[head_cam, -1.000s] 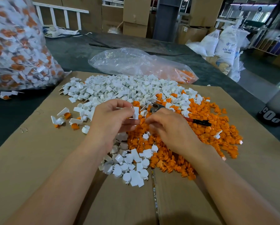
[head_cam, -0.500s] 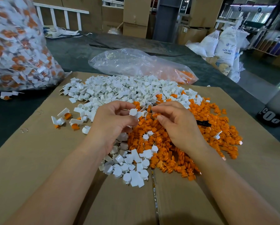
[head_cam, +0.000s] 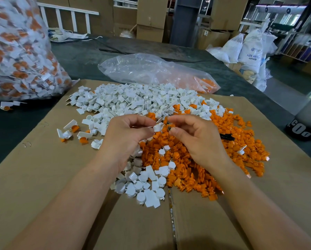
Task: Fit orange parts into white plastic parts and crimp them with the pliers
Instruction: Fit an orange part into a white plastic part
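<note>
Cardboard sheet [head_cam: 33, 177] on the dark table [head_cam: 82, 56] is the work surface; everything below is placed against it. Heap of white parts [head_cam: 125, 101] across its far middle, heap of orange parts [head_cam: 237, 141] over its right middle, the two touching and mixed where they meet. Smaller clump of white ones sits by the sheet's centre seam, on the person's side. Left hand [head_cam: 125, 139] hovers over the sheet's centre, thumb and fingers curled round one white part [head_cam: 157, 127], its flat tab angled up toward the far edge. Right hand [head_cam: 199, 143] is just beside it over the orange heap, thumb and forefinger drawn into a pinch right at that piece. Something small and dark sits between them; can't tell what, or whether it's actually gripped. Other right fingers are loosely curled. Pliers [head_cam: 227, 137]: only a black handle end shows, lying on the orange heap just right of the right hand, the rest hidden under it. A few assembled white-and-orange pieces [head_cam: 73, 131] lie loose on the sheet's left part. Clear bag [head_cam: 151, 69] holding some orange bits sits just off the sheet's far edge. Big bag of assembled pieces [head_cam: 19, 51] stands off its far-left corner. Sacks [head_cam: 250, 49] and cartons [head_cam: 151, 17] are well beyond the far edge.
</note>
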The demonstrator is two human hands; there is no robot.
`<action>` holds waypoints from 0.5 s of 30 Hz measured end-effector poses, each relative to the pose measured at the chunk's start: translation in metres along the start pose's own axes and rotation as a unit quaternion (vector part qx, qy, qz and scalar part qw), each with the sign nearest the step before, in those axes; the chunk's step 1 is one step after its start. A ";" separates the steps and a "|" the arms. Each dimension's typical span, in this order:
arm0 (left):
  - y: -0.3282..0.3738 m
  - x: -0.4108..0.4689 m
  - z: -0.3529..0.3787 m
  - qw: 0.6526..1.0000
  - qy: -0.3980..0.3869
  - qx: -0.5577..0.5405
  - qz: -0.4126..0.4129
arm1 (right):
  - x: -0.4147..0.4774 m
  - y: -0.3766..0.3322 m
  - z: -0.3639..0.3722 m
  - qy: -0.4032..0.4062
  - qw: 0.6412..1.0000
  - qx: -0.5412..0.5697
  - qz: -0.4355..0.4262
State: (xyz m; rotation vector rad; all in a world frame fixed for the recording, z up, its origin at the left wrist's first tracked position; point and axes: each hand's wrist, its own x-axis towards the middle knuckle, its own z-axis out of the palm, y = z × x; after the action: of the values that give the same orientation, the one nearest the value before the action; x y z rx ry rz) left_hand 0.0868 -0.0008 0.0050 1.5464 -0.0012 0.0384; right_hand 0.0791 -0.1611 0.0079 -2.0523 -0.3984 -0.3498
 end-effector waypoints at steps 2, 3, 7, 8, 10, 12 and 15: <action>0.000 0.000 0.000 1.000 0.007 -0.001 0.003 | 0.000 -0.001 0.000 -0.004 1.000 -0.006 -0.002; 0.000 -0.001 0.000 1.000 0.009 -0.001 0.006 | 0.000 -0.001 -0.001 -0.006 1.000 -0.003 -0.001; 0.000 -0.002 0.001 1.000 0.015 -0.005 0.015 | 0.000 0.000 0.003 -0.034 0.998 0.043 0.022; 0.000 -0.002 0.001 1.000 0.014 -0.010 0.017 | -0.001 0.000 0.004 -0.037 0.998 0.043 0.024; 0.000 -0.002 0.002 1.000 0.006 -0.021 0.023 | -0.001 0.001 0.005 -0.031 0.998 0.046 0.026; 0.000 -0.001 0.001 0.999 -0.004 -0.028 0.020 | -0.001 0.002 0.005 -0.017 0.997 0.061 0.033; -0.002 0.000 0.002 1.000 -0.017 0.009 0.010 | -0.001 0.001 0.004 -0.007 0.999 0.036 0.015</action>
State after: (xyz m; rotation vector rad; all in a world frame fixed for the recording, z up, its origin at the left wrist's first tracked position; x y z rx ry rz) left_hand 0.0864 -0.0030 0.0028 1.5646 -0.0437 0.0282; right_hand 0.0790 -0.1587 0.0048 -1.9898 -0.3837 -0.2987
